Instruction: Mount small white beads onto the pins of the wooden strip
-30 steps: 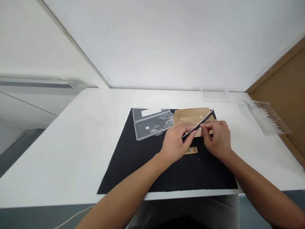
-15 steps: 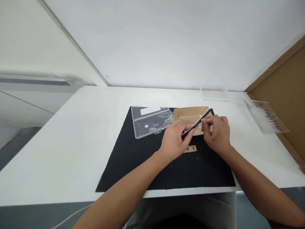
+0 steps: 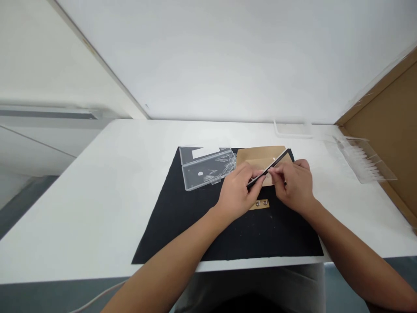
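My left hand (image 3: 237, 191) is closed, thumb and fingers pinching the lower left end of a thin black strip with a pale edge (image 3: 282, 156), which slants up to the right. My right hand (image 3: 293, 182) is closed in a pinch against the middle of that strip; whatever its fingertips hold is too small to make out. Behind the hands lies a brown paper sheet or envelope (image 3: 256, 154). Just below them is a small tan card (image 3: 261, 204) with two round metal pieces, its left end partly hidden by my left hand.
A clear hinged plastic case (image 3: 192, 178) lies open at the left, with several small clear pieces inside. Everything rests on a black mat (image 3: 176, 230) on a white table (image 3: 81, 208). Clear plastic trays (image 3: 361, 161) stand at the right, near a cardboard panel (image 3: 387, 104).
My right hand has slid a little down and left along the strip, closer to my left hand. My left hand keeps its pinch on the strip, almost unmoved.
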Demonstrator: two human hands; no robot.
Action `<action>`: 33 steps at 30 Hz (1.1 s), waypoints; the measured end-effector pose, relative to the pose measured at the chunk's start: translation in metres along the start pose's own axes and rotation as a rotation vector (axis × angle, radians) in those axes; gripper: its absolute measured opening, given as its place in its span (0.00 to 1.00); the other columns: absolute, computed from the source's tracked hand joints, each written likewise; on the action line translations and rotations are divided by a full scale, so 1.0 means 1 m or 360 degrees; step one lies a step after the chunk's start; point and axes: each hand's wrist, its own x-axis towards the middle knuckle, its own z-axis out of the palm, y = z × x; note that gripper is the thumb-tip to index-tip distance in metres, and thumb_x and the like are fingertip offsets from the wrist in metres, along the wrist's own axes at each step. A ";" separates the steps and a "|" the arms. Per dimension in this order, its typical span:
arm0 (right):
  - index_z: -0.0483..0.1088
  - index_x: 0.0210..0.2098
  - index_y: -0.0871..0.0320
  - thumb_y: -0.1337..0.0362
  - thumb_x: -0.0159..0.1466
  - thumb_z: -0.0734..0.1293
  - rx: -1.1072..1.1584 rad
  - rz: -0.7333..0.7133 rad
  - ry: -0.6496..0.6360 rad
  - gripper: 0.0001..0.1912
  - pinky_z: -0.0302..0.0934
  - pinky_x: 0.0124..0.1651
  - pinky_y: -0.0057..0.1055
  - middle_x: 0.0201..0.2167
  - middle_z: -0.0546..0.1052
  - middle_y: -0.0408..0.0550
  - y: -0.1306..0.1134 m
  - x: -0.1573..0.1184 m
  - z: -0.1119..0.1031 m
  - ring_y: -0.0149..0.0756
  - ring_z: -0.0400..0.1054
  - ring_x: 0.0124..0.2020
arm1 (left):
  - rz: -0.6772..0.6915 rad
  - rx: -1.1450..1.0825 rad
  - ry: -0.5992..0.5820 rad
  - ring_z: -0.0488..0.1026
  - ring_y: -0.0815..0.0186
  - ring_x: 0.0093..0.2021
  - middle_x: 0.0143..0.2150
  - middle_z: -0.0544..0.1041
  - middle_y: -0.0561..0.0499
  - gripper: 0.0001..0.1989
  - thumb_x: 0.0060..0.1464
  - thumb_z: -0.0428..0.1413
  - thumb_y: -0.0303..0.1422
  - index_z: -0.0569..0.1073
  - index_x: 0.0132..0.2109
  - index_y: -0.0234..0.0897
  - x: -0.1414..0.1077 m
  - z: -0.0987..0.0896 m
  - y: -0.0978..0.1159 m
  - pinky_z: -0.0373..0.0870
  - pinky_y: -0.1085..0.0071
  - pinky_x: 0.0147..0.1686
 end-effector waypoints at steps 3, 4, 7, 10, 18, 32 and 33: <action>0.64 0.33 0.54 0.60 0.74 0.63 -0.0002 0.0074 0.0047 0.11 0.54 0.43 0.41 0.24 0.79 0.41 0.001 0.002 -0.001 0.33 0.65 0.21 | -0.0018 0.0019 0.0001 0.73 0.65 0.34 0.32 0.75 0.51 0.04 0.67 0.58 0.31 0.77 0.42 0.37 0.000 0.000 0.002 0.70 0.68 0.35; 0.64 0.33 0.54 0.60 0.74 0.62 0.0020 0.0058 0.0021 0.12 0.54 0.43 0.41 0.25 0.79 0.41 0.002 0.002 -0.001 0.33 0.65 0.21 | -0.0026 0.0021 -0.0006 0.73 0.65 0.34 0.32 0.75 0.51 0.04 0.67 0.58 0.30 0.77 0.42 0.37 0.000 0.000 0.002 0.70 0.68 0.35; 0.64 0.33 0.54 0.60 0.74 0.63 0.0030 0.0004 -0.0006 0.12 0.54 0.43 0.41 0.27 0.80 0.42 0.001 0.002 0.000 0.34 0.66 0.22 | -0.0040 0.0016 -0.0008 0.72 0.65 0.34 0.32 0.75 0.51 0.04 0.67 0.58 0.30 0.77 0.41 0.37 0.000 -0.001 0.002 0.70 0.68 0.36; 0.64 0.33 0.54 0.62 0.73 0.63 -0.0020 0.0066 0.0093 0.11 0.53 0.41 0.40 0.26 0.80 0.41 0.000 0.003 0.002 0.33 0.66 0.22 | -0.0032 0.0032 0.0009 0.72 0.65 0.34 0.32 0.75 0.51 0.03 0.67 0.58 0.30 0.77 0.43 0.37 0.000 -0.001 0.001 0.69 0.68 0.35; 0.64 0.32 0.54 0.62 0.73 0.64 -0.0035 0.0071 0.0126 0.12 0.52 0.40 0.40 0.24 0.78 0.39 -0.003 0.003 0.004 0.32 0.63 0.20 | -0.0039 0.0032 0.0043 0.72 0.65 0.34 0.32 0.74 0.51 0.03 0.66 0.58 0.30 0.76 0.42 0.37 0.000 -0.001 0.002 0.69 0.68 0.35; 0.63 0.31 0.53 0.59 0.74 0.63 0.0031 0.0038 0.0083 0.14 0.53 0.41 0.40 0.24 0.79 0.40 0.003 0.007 0.005 0.33 0.65 0.21 | -0.0032 0.0048 0.0003 0.73 0.64 0.35 0.32 0.75 0.51 0.05 0.66 0.57 0.31 0.77 0.41 0.38 0.002 -0.005 0.001 0.69 0.68 0.36; 0.63 0.31 0.53 0.59 0.74 0.63 0.0003 0.0070 0.0122 0.14 0.53 0.41 0.40 0.24 0.79 0.40 0.005 0.007 0.006 0.33 0.65 0.20 | -0.0024 0.0055 0.0008 0.73 0.64 0.35 0.32 0.75 0.51 0.05 0.67 0.57 0.31 0.77 0.42 0.38 0.002 -0.005 0.001 0.69 0.68 0.36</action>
